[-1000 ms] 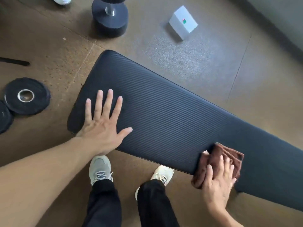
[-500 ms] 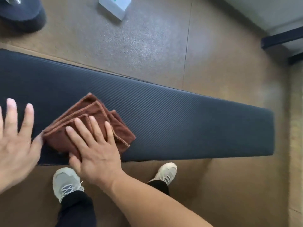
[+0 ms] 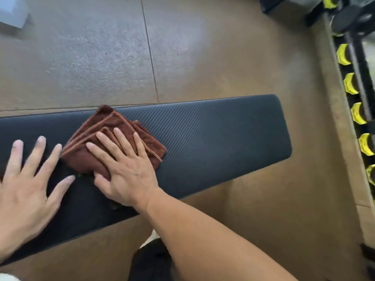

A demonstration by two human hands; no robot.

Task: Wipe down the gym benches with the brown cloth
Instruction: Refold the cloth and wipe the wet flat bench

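Fingers (image 3: 116, 138) of the right hand (image 3: 125, 175) lie flat and spread on the brown cloth (image 3: 113, 128), pressing it onto the bench pad, no curl round it; left hand (image 3: 22, 191) sits just beside, palm down on the pad, fingers wide, holding nothing, index tip almost touching the cloth's left corner. Cloth is folded into a rough square w/ orange stitched hems showing, turned diamond-wise; its top corner reaches the far edge of the bench (image 3: 223, 138), its near part is hidden under the right palm. Bench is dark, ribbed, runs left to right across view, tilted a bit; rounded right end is in sight, left end runs out of frame. Pad to the right of the cloth is bare up to that end; brown rubber floor (image 3: 203, 57) is open beyond the far edge. Dumbbell rack (image 3: 353, 88) w/ yellow cradles stands near the bench's right end, a strip of floor between. White box (image 3: 12, 11), blurred, at top left, well apart.
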